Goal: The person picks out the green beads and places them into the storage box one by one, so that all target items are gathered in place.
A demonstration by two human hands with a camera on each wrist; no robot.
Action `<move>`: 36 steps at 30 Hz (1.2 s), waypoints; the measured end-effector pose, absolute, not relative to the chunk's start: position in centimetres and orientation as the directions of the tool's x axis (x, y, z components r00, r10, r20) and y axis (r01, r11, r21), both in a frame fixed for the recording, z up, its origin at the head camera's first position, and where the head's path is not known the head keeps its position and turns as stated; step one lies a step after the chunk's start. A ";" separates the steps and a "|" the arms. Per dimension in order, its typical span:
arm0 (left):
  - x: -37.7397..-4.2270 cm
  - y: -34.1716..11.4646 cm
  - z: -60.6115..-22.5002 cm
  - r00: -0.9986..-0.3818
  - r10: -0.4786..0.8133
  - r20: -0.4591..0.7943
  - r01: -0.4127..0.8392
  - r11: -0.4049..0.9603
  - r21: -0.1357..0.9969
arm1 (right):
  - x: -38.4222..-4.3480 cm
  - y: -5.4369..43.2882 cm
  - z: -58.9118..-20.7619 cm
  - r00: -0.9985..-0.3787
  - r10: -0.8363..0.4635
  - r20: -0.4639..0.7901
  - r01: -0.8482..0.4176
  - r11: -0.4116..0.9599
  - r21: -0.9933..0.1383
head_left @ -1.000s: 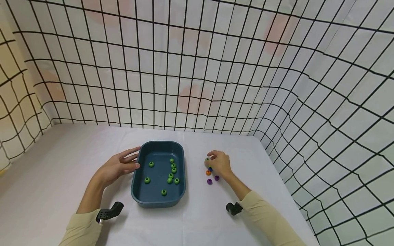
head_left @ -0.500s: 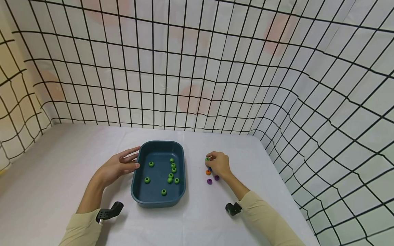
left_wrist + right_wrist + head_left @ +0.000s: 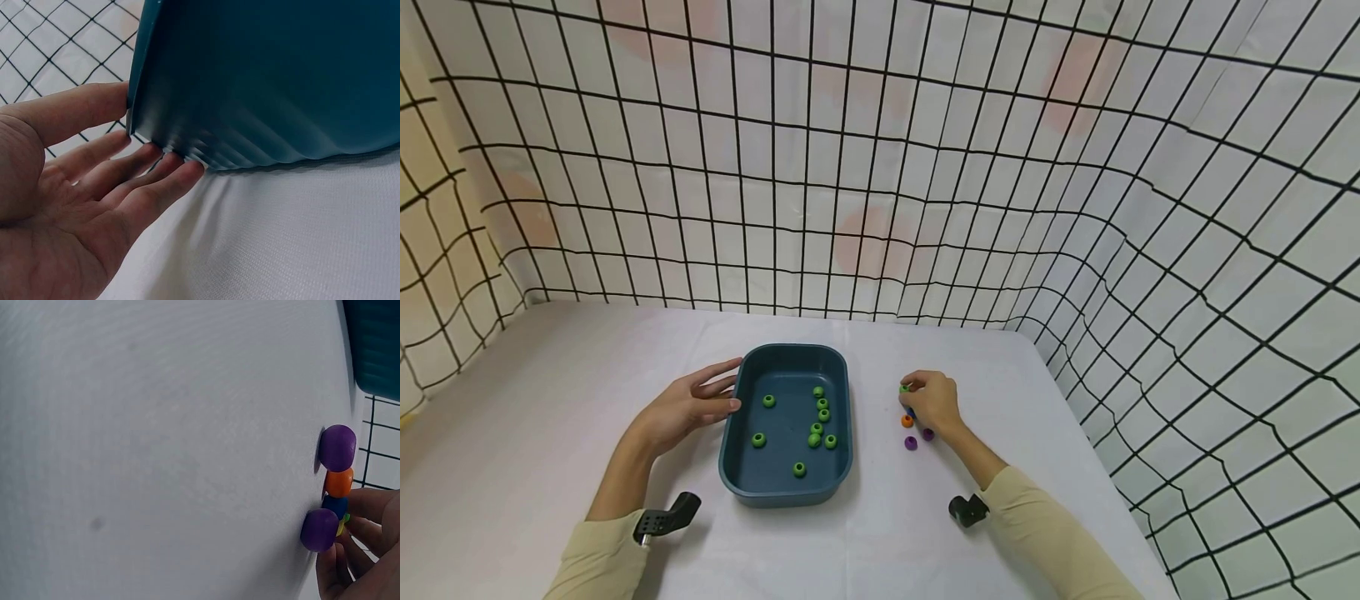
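Observation:
My right hand (image 3: 936, 400) pinches a green bead (image 3: 905, 389) between thumb and fingertips, low over the cloth to the right of a dark teal tray (image 3: 790, 500). Loose beads lie close by it: a blue bead (image 3: 335, 505) partly under the hand, an orange bead (image 3: 907, 422) and two purple beads (image 3: 911, 443). A sliver of a yellow bead (image 3: 340, 529) shows behind the blue one in the right wrist view. With loosely extended fingers, my left hand (image 3: 681, 410) touches the tray's left wall. Several green beads (image 3: 769, 401) lie scattered on the tray's floor.
A white cloth (image 3: 880, 542) covers the table. Black netting (image 3: 808, 200) over a pale sheet rises at the back and along both sides. Each wrist carries a small black camera mount (image 3: 667, 517).
The right fingers have closed onto the green bead, and that hand has shifted slightly left. The left hand and tray have stayed in place.

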State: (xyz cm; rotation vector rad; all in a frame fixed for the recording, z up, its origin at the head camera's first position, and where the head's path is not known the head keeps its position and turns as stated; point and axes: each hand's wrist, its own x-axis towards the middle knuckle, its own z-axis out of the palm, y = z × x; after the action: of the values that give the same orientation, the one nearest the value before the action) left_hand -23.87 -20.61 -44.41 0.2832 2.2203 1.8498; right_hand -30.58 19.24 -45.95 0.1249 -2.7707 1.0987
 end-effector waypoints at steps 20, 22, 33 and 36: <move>-23.9 -20.5 -44.3 -0.954 0.292 -0.064 -0.010 0.183 0.983 | -30.4 19.1 -45.8 -0.983 -0.035 0.182 -0.146 0.745 -0.650; -23.9 -20.5 -44.3 -0.954 0.292 -0.062 -0.009 0.180 0.984 | -30.5 19.2 -45.8 -0.982 -0.036 0.188 -0.153 0.739 -0.656; -23.9 -20.6 -44.3 -0.954 0.293 -0.066 -0.015 0.172 0.985 | -30.0 18.3 -44.0 -0.965 -0.076 0.249 -0.226 0.720 -0.656; -23.9 -20.6 -44.3 -0.955 0.291 -0.066 -0.016 0.171 0.985 | -29.6 17.7 -43.4 -0.952 -0.117 0.284 -0.280 0.711 -0.645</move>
State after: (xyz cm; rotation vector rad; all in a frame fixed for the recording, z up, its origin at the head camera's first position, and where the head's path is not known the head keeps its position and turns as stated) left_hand -23.87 -20.55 -44.28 0.2653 2.2072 1.8627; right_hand -29.63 17.68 -43.44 0.3166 -2.6957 1.0700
